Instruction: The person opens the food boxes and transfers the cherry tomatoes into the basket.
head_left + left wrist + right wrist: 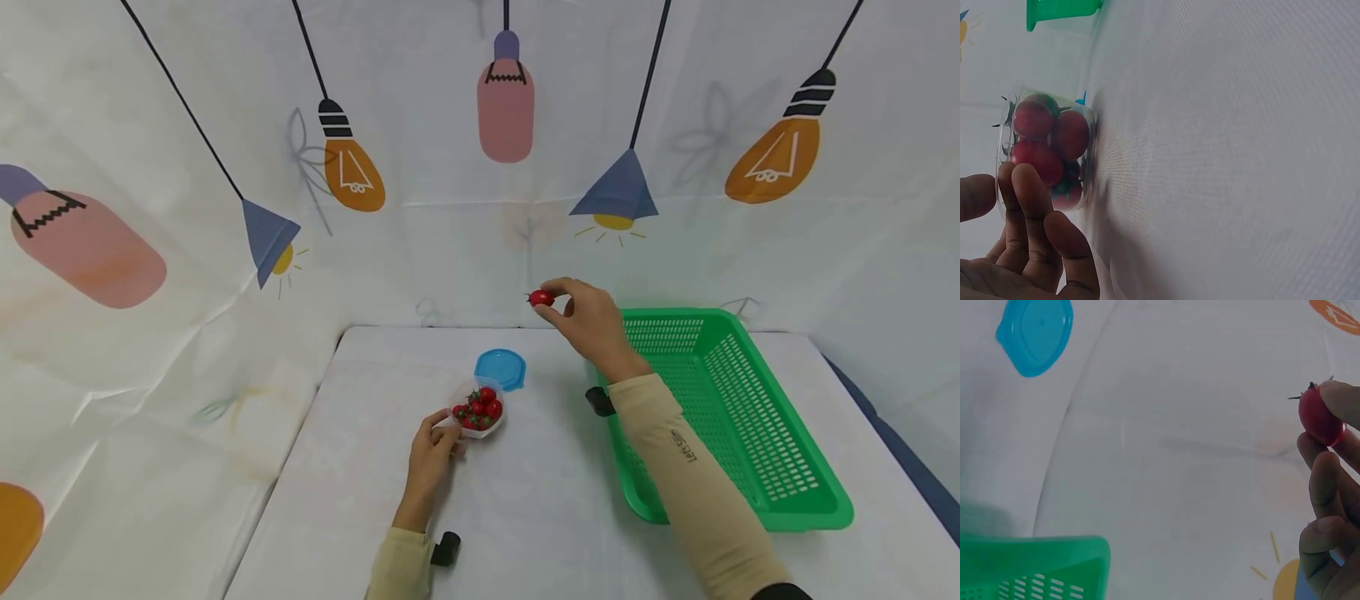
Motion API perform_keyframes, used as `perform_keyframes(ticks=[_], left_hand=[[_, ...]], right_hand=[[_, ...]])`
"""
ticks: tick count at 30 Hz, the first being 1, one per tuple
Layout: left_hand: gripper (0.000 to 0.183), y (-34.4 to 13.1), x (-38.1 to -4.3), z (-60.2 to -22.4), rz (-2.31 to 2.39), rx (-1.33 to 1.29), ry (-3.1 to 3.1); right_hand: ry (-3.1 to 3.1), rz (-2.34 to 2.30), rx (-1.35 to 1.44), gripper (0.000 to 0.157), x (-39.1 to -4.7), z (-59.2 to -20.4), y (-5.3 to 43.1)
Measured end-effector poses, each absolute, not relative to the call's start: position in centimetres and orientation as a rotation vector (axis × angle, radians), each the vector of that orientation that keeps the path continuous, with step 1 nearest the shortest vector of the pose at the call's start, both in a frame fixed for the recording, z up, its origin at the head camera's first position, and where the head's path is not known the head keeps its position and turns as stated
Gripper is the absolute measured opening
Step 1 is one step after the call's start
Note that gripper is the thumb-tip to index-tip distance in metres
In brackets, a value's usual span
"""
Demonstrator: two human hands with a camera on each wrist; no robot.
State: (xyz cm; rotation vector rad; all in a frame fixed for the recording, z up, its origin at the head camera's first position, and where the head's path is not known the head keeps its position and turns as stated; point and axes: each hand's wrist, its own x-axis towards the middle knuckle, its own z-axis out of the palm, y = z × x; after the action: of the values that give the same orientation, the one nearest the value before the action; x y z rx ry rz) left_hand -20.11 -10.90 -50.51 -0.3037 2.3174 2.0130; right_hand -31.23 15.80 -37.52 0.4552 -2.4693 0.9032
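My right hand (592, 323) is raised above the back of the table, pinching one cherry tomato (1320, 416) with a green stem between thumb and fingers. Several more red cherry tomatoes (477, 408) lie in a small clear plastic container (472, 432) on the table. At the container's near left side, my left hand (432, 459) holds its rim with thumb and fingertips. The left wrist view shows the tomatoes (1036, 159) through the clear wall, partly covered by the fingers (1034, 206). Just behind the container lies a blue plastic lid (501, 369).
A large green plastic basket (825, 508) with slotted sides stands on the right of the white-covered table (322, 500), under my right forearm. Behind the table hangs a pale cloth (435, 250) printed with lamps and bulbs.
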Motion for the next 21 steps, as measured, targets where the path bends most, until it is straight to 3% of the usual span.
perform_keyframes(ticks=[4,13,21], left_hand=[[0.043,-10.9,-19.9,-50.0,2.03,-0.281,2.299],[0.046,-11.4,-21.1,-53.1,2.049,-0.317,2.293],[0.045,-11.3,-20.9,-53.4,2.043,-0.35,2.286]], right_hand=[[-2.463,1.022,0.415,0.037,-31.4,-37.7,17.5],[-2.407,1.168,0.307,0.035,-31.5,-38.7,22.3],[-2.434,1.205,0.242,0.039,-31.5,-41.6,26.1]])
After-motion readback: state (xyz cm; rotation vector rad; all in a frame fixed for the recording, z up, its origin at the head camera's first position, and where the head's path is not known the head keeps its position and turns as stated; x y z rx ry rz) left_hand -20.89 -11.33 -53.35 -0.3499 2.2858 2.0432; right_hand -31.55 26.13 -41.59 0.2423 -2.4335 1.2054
